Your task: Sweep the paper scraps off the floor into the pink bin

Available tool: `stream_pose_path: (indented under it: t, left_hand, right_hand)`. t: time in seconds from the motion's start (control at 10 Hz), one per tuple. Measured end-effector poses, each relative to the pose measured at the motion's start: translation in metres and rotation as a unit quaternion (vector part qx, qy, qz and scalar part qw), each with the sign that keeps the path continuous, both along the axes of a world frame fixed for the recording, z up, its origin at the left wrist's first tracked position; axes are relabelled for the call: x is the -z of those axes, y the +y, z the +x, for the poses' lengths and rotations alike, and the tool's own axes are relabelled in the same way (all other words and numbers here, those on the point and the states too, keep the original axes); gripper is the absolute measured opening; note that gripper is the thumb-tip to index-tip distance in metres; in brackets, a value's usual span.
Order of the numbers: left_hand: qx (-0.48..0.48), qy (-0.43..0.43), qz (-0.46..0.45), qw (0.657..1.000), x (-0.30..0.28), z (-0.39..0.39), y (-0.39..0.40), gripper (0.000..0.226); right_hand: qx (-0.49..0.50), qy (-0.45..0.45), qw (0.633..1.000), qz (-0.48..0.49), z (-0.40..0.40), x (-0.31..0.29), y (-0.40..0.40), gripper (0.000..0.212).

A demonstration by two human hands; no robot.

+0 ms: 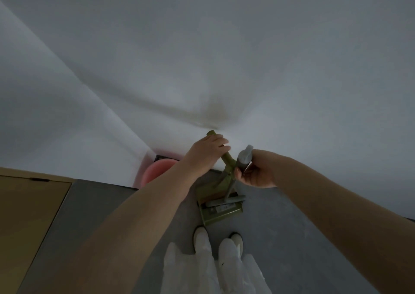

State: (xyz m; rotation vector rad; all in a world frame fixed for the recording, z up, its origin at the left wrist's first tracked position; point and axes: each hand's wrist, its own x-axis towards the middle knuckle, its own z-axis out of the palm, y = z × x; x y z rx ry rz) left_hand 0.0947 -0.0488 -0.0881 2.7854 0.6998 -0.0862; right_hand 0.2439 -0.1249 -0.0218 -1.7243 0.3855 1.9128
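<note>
While left grip (207,146) clasped dustpan handle (221,152) and right grip (253,172) broom handle (244,159), scraps possibly collected; I'd tip into pink bin (155,172) next.

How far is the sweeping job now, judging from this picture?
No paper scraps show on the grey floor, so the sweeping looks done. In hand: the left hand grips the green dustpan handle, the right hand the grey broom handle. Left: perhaps emptying the dustpan into the pink bin; whether it holds scraps is unclear.

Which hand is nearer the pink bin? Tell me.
Left. The left hand grips the green handle just above and right of the pink bin; the right hand holds the grey handle farther right.
</note>
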Motion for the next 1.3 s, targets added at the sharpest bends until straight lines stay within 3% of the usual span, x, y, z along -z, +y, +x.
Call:
stream_pose_path:
  t: [0.2, 0.5, 0.9, 1.1, 1.3]
  left_hand:
    - [-0.099, -0.045, 0.001, 0.994, -0.001, -0.012, 0.001, 0.047]
    - [-0.101, -0.037, -0.02, 0.994, -0.012, -0.02, 0.001, 0.048]
    - [-0.146, 0.014, -0.115, 0.982, -0.049, -0.023, -0.016, 0.045]
    - [-0.22, -0.016, -0.18, 0.959, -0.082, -0.029, -0.051, 0.041]
    - [-0.327, -0.097, -0.263, 0.902, -0.114, -0.044, -0.108, 0.036]
  right_hand:
    - [-0.009, -0.006, 1.0, 0.003, 0.002, 0.001, 0.004, 0.026]
    - [-0.003, -0.032, 0.999, 0.001, 0.005, -0.001, 0.001, 0.048]
    - [-0.027, -0.085, 0.996, 0.023, 0.007, -0.033, -0.019, 0.037]
    - [-0.091, -0.127, 0.985, 0.071, -0.005, -0.071, -0.054, 0.026]
    - [-0.153, -0.192, 0.958, 0.146, -0.01, -0.095, -0.109, 0.025]
